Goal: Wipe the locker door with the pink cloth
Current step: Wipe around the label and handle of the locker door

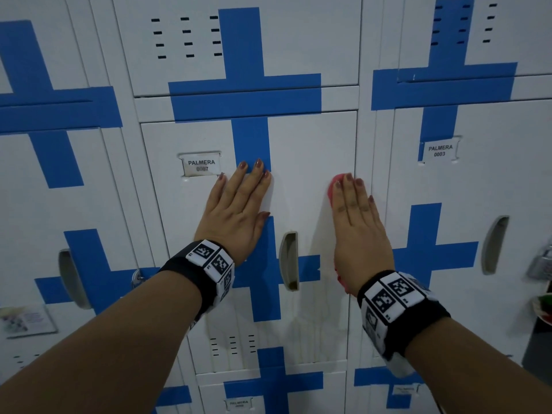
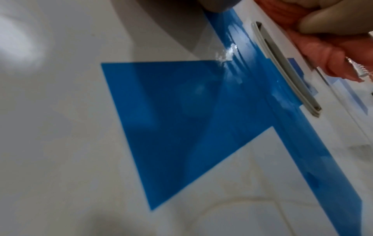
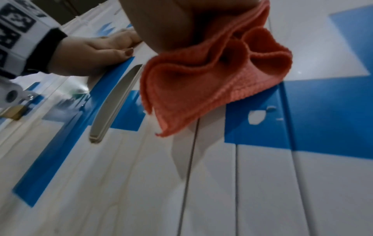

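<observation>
Two hands are flat on the locker door [image 1: 310,150] labelled PALMERA 0007, and we judge ourselves to be in the middle of the wipe, not at its start or end. Our right hand [image 1: 357,222] lies with fingers straight and together, pressing the pink cloth [image 1: 336,180] against the door near its right edge, above and to the right of the grey recessed handle [image 1: 289,261]. In the head view only slivers of the cloth show, one past the fingertips and one below the heel of the palm; the right wrist view shows the rest of it bunched in folds under the palm, a loose corner hanging free over the seam beside the door. We cannot tell whether the thumb hooks any of the fabric. Our left hand [image 1: 239,204] is spread open, fingers slightly apart, palm on the door over the blue cross [image 1: 252,138] just right of the name tag [image 1: 201,167]; it holds nothing and appears to steady the door. How much is already clean we cannot say for certain. Faint yellowish streaks show on the lower half of the door, below the handle, so we judge that part at least is left, along with the area beneath our left hand.
</observation>
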Motion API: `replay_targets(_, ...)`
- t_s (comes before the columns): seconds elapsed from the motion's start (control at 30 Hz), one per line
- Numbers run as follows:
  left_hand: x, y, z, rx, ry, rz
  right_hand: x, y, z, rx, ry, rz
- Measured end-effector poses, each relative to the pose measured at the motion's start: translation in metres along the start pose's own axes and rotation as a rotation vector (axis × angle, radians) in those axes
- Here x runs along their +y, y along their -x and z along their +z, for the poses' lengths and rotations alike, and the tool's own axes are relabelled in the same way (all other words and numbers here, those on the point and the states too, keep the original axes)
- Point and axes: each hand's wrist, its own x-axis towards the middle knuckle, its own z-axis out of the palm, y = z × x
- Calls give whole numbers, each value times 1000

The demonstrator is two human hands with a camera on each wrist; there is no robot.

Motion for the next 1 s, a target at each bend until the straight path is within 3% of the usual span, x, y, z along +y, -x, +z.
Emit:
replay_targets(0.1,0,0,1,-1,-1,1,-3,2,4,21,-2,-6)
replay_targets(0.33,0,1,2,-3,-6,-5,17,11,2,-95,146,-357)
replay_targets(0.47,0,0,1,-3,-3,-4,24,8,-6,-142,182,-449)
replay_targets(0.53,-1,0,1,-3,-1,-2,23,9,-8,-155,170,-396)
replay_targets(0.63,-1,1,2,-1,-3,-1,18,11,-8,-185,49,-130)
replay_targets(0.77,0,1,2,1,0,0,-3,11,0,-56,-93,103)
replay_targets(0.87,0,1,2,4,-1,0,-15,16,4,-57,-120,136)
replay_targets(1.0,0,1,3,8,-6,0,-17,22,13,-35,-50,73)
